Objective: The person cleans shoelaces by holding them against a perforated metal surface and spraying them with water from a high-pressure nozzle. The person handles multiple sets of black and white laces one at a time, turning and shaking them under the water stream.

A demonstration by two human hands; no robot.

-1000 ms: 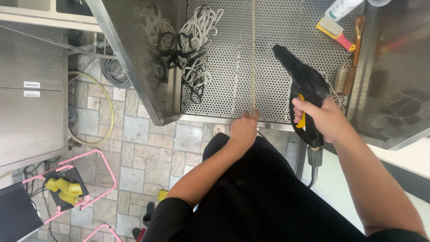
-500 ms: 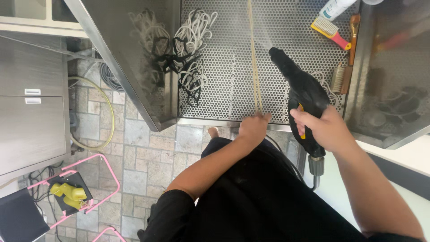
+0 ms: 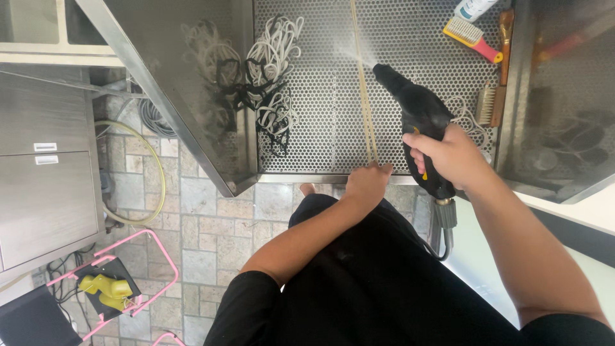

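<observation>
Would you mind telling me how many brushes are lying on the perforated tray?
2: a yellow brush with a pink handle at the tray's top right, and a wooden-backed brush below it near the right wall. Others may be hidden beyond the frame.

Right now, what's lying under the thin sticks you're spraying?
The sticks rest on the perforated metal tray, left hand pinching their near end. Below the perforations, nothing is visible.
</observation>
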